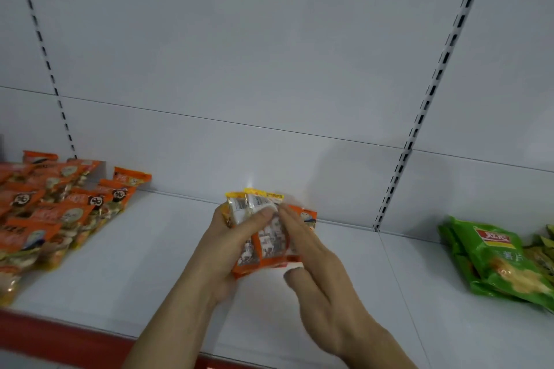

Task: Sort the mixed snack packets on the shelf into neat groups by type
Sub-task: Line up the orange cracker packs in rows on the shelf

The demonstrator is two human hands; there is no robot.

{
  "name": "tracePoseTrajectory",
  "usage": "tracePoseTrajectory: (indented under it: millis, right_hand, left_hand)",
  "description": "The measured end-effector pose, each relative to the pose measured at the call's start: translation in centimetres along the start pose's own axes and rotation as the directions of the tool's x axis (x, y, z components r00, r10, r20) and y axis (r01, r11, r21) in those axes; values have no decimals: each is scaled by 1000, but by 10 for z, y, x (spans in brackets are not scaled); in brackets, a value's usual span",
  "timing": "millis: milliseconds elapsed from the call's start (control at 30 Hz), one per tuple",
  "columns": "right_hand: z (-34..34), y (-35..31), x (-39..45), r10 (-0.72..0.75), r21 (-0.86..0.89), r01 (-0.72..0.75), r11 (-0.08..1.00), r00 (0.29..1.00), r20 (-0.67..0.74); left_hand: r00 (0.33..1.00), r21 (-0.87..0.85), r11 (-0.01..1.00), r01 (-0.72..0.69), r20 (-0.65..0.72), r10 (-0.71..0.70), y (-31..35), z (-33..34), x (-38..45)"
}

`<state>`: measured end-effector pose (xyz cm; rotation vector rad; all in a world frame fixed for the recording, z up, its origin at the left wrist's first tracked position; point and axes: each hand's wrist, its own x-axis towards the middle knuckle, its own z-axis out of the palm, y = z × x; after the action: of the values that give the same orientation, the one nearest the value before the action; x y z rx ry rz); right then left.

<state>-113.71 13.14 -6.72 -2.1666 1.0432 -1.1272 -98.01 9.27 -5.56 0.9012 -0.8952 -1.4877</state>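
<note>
While my left hand [230, 244] grips crinkly orange-and-yellow foil packets [263, 237], my right hand [317, 275] presses them with flat, straight fingers.

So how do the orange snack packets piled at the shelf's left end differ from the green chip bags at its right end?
The orange snack packets are many, spread in a loose overlapping pile; only a few green chip bags show, stacked and cut off by the frame edge. The orange packets are small with a round printed face; the green bags look larger, with a red logo. Both lie flat on the white shelf, untouched by either hand.
</note>
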Motion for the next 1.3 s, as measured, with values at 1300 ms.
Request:
tracePoseTrajectory:
  millis: [1300]
  right_hand:
    - [119, -78, 23, 372, 472, -293, 831, 925, -80]
  left_hand:
    - [954, 65, 989, -136, -259, 149, 35, -97, -72]
